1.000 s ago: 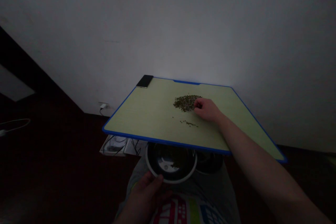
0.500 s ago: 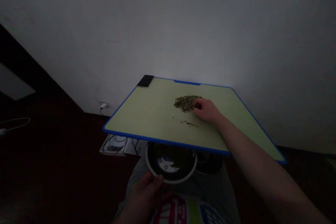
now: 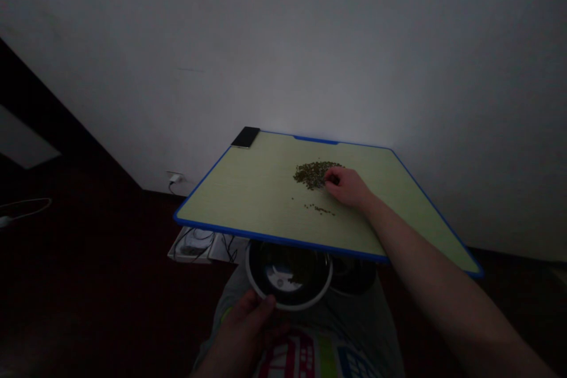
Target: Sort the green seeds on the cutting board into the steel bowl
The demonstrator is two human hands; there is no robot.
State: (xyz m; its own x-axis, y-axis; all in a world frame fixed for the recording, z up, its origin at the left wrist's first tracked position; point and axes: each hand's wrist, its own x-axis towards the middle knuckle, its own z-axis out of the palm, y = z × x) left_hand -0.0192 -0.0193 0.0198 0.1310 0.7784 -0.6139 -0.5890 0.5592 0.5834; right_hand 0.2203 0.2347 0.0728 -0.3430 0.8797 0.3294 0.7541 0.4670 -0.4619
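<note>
A pile of small greenish-brown grains (image 3: pixel 312 173), too small and dim to name exactly, lies on the pale yellow-green tabletop (image 3: pixel 248 189). At the pile's right edge is my right hand (image 3: pixel 348 186), its thumb and fingertips curled together; whatever they pinch is hidden. A thin line of loose grains (image 3: pixel 319 209) lies nearer to me. Below the front edge, my left hand (image 3: pixel 248 322) grips the rim of a bowl (image 3: pixel 305 305), thumb on top. This bowl has a dark inside with some grains in it and rests over my lap.
A black phone (image 3: pixel 245 137) lies at the table's far left corner. Blue trim (image 3: pixel 283 241) borders the tabletop, whose far edge is near the wall (image 3: pixel 283 41). A second dark container (image 3: pixel 353 274) sits right of the bowl. White boxes with cables (image 3: pixel 191 245) are under the left side.
My right hand has shifted very slightly left along the pile's edge. My left hand and the bowl stay in place.
</note>
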